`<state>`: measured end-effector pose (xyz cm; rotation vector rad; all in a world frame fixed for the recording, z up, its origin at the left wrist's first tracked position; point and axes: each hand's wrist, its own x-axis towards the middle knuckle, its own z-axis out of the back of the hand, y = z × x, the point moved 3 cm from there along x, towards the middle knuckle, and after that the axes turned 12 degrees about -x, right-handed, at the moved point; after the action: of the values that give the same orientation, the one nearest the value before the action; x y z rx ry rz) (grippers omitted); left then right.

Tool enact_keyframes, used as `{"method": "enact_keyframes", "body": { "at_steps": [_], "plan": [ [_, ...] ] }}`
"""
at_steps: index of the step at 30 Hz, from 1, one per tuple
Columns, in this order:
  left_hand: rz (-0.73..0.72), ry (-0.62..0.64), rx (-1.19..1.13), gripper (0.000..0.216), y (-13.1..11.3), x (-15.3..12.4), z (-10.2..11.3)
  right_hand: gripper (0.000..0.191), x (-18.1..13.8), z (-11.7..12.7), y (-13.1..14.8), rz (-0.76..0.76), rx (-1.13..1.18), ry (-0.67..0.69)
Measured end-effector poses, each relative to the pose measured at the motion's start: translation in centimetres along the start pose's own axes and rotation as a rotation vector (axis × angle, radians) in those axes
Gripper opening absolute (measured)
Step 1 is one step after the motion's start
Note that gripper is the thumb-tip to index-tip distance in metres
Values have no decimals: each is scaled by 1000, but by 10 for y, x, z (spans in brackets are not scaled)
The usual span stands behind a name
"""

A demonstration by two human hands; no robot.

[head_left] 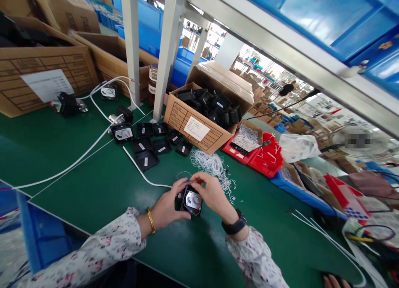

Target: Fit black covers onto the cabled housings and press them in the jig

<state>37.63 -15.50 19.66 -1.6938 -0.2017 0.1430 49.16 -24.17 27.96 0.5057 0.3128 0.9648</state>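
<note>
My left hand is closed round a small black housing, gripping its left side. A metal plate with a round part and a red wire sits inside the open face, turned up towards me. At the housing's top edge, the fingertips of my right hand are pinched together; what they hold is hidden. A thin strand loops just beyond the fingertips. From behind my left hand a white cable runs away across the green table.
Black covers lie beyond my hands, near similar assemblies. A carton holds black housings. White string and small white pieces lie right of the covers. Red trays stand farther right. Another person's hand shows bottom right.
</note>
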Motion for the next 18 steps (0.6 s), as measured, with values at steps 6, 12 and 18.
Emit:
{"method": "enact_keyframes", "body": {
  "at_steps": [6,12,18],
  "plan": [
    [-5,-15,56,78,-4,-2,0,16,0,4,-4,78,-133,23],
    [-1,-42,157,51,-6,-4,1,15,1,-3,-2,158,-190,72],
    [-13,-47,109,77,-7,-4,1,15,1,-2,-2,149,-186,75]
  ]
}}
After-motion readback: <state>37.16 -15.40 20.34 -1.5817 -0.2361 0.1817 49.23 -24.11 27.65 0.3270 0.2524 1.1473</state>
